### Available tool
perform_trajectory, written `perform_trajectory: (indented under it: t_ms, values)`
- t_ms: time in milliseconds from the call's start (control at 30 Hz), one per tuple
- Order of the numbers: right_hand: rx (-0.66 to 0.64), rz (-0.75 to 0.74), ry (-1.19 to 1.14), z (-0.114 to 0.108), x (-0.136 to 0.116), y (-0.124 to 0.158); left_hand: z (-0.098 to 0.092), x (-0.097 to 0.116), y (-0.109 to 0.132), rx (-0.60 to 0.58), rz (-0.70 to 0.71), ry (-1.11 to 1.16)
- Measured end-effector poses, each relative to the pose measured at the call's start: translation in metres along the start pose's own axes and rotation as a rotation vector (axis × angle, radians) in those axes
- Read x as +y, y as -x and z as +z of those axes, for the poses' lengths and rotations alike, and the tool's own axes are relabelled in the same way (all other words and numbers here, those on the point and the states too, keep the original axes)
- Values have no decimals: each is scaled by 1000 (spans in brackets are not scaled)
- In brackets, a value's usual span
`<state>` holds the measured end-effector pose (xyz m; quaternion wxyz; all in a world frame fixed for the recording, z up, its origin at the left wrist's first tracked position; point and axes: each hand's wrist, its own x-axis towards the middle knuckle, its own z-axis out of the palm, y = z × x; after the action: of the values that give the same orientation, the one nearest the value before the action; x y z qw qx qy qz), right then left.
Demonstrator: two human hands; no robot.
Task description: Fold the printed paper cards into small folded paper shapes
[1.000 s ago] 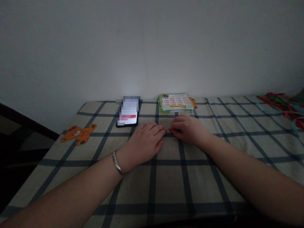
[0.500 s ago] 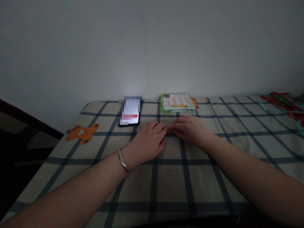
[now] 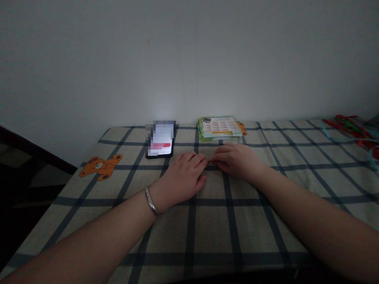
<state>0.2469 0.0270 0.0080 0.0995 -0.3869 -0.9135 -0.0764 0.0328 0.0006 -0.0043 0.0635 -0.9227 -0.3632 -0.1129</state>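
My left hand, with a silver bangle at the wrist, rests palm down on the checked cloth, its fingers bent and held close together. Facing it, my right hand has its fingers curled in a pinch. Their fingertips almost meet over something small and thin, too dim and covered to make out. Just beyond my left hand lies a phone with its screen lit and partly blurred. A stack of printed cards lies past my right hand, close to the wall.
The checked tablecloth covers the table up to a pale wall. Orange bear figures show on the cloth at the left and behind the cards. Tangled red and green strips lie at the far right, with a light-blue cord.
The view has shifted very slightly. Both hands keep nearly the same place and pose, and the phone and cards stay where they were.
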Motion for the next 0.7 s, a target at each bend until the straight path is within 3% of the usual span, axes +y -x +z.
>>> perform_trajectory:
  t_ms: [700]
  values:
    - [-51,-18,15,-10,9,6,-1,-2,2,-7,17,-20]
